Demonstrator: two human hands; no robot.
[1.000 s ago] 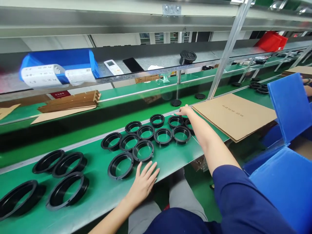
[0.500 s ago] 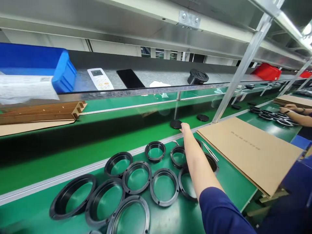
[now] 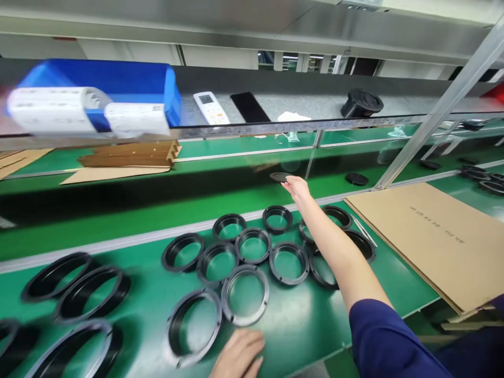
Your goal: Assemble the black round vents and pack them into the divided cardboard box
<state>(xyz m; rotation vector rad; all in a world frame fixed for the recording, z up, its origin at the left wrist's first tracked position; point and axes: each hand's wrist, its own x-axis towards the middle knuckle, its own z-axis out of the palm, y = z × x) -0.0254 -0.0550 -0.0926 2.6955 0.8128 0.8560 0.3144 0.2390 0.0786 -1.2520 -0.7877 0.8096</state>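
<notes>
My right hand reaches over the green belt and pinches a thin black disc at its edge, held nearly level above the belt. A second black disc lies on the belt to the right. At the bottom of the view, my left hand rests low over the green table with its fingers loosely extended and nothing seen in them. The closest parts to it are a black ring standing to its left and another black ring just beyond it. Several more such rings spread over the table, some partly behind my right forearm.
A shelf above carries a blue bin with label rolls, a white remote, a black phone and a black round part. Cardboard sheets lie at the right beside an upright metal post.
My right hand has lifted the black disc off the belt. My left hand has come into view at the bottom. The view has swung left, showing more rings.
</notes>
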